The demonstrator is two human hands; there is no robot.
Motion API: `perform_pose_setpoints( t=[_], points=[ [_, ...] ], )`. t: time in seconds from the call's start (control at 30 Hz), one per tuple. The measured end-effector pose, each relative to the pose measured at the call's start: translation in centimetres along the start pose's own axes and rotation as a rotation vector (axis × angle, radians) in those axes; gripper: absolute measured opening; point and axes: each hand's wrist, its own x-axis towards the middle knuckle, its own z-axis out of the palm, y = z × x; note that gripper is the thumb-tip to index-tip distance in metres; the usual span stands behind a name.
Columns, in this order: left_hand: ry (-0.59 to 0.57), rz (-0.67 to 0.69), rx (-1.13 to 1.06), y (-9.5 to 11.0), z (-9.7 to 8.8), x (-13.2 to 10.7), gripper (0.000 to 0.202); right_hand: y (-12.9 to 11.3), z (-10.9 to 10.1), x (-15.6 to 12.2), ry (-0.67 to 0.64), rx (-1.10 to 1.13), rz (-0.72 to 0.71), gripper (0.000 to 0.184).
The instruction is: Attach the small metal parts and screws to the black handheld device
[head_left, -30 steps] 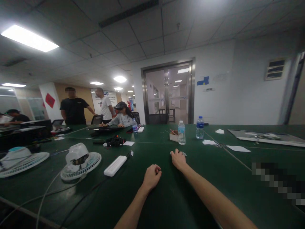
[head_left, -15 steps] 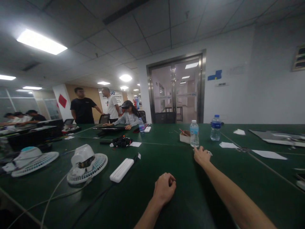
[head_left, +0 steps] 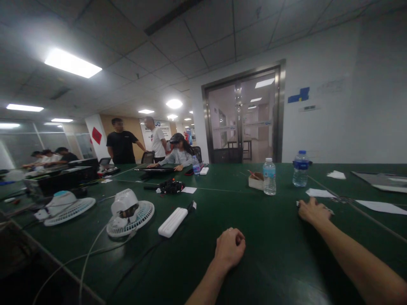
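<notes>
My left hand (head_left: 230, 246) rests on the green table with its fingers curled in, and nothing shows in it. Farther out to the right, my right hand (head_left: 314, 212) is low over the tabletop, its fingers bent down over a small, flat, pale thing (head_left: 331, 212). Only the edges of that thing peek out on either side of the hand, so its kind is hidden. A sheet of white paper (head_left: 319, 193) lies just beyond the right hand. Two water bottles stand upright behind: a light-blue-labelled one (head_left: 269, 178) and a dark-blue-labelled one (head_left: 300, 169).
A small open box (head_left: 255, 182) touches the nearer bottle. To the left lie a white power strip (head_left: 173, 222), a white fan (head_left: 130, 214) with trailing cables, and a black tangled device (head_left: 171, 186). Across the table sits a person in a headset (head_left: 178, 154); others stand behind.
My right hand has moved right, from beside the light-blue-labelled bottle to near the white paper, with the small pale thing under its fingers. My left hand keeps its curled pose. The view has turned slightly left.
</notes>
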Motion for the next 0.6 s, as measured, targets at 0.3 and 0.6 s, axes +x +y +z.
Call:
perform_pose_setpoints(
  t=[0.3,0.6],
  points=[
    [0.001,0.070,0.122,0.2,0.1,-0.1,0.019,0.3,-1.6,-3.0,0.010,-0.111,-0.012,0.038],
    [-0.034,0.183,0.251,0.7,0.5,-0.1,0.017,0.4,-2.3,-3.6,-0.006,-0.130,0.015,0.039]
  ],
)
